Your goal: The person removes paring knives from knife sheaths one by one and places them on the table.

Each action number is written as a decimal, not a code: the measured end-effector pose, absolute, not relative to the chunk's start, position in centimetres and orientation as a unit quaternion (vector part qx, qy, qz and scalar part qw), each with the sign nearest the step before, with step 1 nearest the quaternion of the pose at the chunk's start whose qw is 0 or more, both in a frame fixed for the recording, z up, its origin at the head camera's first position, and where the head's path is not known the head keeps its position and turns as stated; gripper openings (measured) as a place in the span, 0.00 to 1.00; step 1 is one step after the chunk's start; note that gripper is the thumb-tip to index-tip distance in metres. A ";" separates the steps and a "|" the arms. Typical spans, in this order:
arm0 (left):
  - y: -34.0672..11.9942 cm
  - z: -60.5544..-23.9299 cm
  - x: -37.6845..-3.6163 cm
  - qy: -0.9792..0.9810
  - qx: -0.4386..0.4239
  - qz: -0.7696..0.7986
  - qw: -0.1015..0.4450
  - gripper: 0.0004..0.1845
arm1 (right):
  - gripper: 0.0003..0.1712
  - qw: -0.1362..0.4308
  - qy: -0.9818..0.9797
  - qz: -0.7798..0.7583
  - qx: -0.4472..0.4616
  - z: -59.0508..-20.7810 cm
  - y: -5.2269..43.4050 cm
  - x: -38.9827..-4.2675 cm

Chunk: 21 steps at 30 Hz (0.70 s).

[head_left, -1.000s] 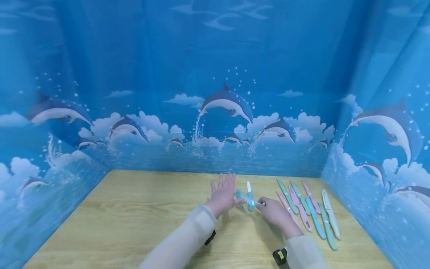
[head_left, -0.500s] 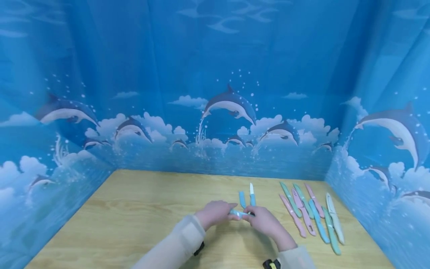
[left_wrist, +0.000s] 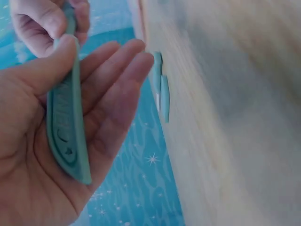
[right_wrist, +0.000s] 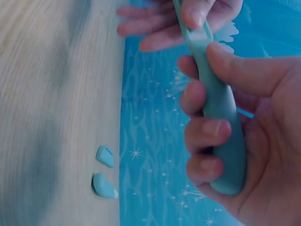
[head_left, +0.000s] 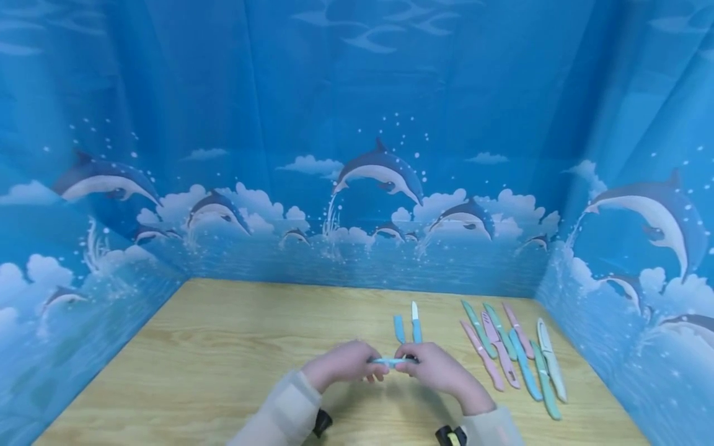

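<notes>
Both hands hold one teal sheathed knife level, just above the wooden table. My left hand has the slotted sheath lying across its palm, pinned by the thumb. My right hand has its fingers curled round the handle. Just beyond the hands, a loose blue sheath and a bare blue-handled knife with a white blade lie side by side on the table.
A row of several sheathed knives in pink, green, blue and white lies at the right of the table. Blue dolphin-print walls close in the table at the back and both sides. Bare wood stretches to the left.
The right hand lifted the teal knife off the table and drew it back toward me. The left hand, flat and spread a second ago, has closed on the sheath end.
</notes>
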State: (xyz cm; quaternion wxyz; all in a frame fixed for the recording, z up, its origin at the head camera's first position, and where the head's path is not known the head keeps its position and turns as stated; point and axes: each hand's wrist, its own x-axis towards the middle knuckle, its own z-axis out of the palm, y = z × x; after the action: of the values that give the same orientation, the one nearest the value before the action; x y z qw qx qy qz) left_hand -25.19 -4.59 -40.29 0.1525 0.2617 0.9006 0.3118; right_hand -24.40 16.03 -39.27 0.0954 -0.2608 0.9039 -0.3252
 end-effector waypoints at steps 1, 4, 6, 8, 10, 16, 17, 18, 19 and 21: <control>-4.8 -40.4 -24.9 0.893 0.260 0.329 0.162 0.11 | 0.07 0.103 0.902 -0.324 -0.265 -39.2 16.0 -24.4; -5.2 -40.8 -24.3 0.872 0.253 0.377 0.183 0.10 | 0.06 0.120 0.896 -0.322 -0.282 -39.0 15.9 -24.3; -5.5 -41.0 -23.9 0.866 0.252 0.393 0.180 0.10 | 0.06 0.126 0.892 -0.322 -0.291 -39.1 15.9 -24.3; -5.6 -41.3 -23.7 0.863 0.255 0.402 0.169 0.11 | 0.06 0.130 0.890 -0.319 -0.297 -39.1 15.8 -24.3; -5.8 -41.6 -23.4 0.859 0.254 0.414 0.164 0.11 | 0.06 0.135 0.890 -0.316 -0.299 -39.1 15.8 -24.3; -6.1 -41.8 -23.2 0.857 0.240 0.425 0.162 0.14 | 0.07 0.144 0.886 -0.317 -0.306 -39.5 15.8 -24.4; -6.2 -41.7 -23.2 0.858 0.240 0.424 0.161 0.14 | 0.08 0.141 0.886 -0.316 -0.308 -39.5 15.8 -24.5; -6.3 -41.6 -23.2 0.858 0.240 0.425 0.163 0.14 | 0.08 0.140 0.887 -0.315 -0.307 -39.5 15.7 -24.5; -6.3 -41.5 -23.3 0.857 0.241 0.426 0.164 0.14 | 0.08 0.139 0.887 -0.316 -0.306 -39.5 15.7 -24.5; -6.4 -41.4 -23.4 0.853 0.247 0.428 0.169 0.14 | 0.08 0.139 0.889 -0.314 -0.303 -39.4 15.6 -24.6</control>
State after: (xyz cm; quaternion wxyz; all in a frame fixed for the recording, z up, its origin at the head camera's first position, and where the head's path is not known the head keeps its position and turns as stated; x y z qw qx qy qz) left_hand -23.42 -6.40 -41.36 0.1687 0.2470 0.8527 0.4283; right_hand -24.56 15.62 -39.36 0.1394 -0.3026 0.8890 -0.3140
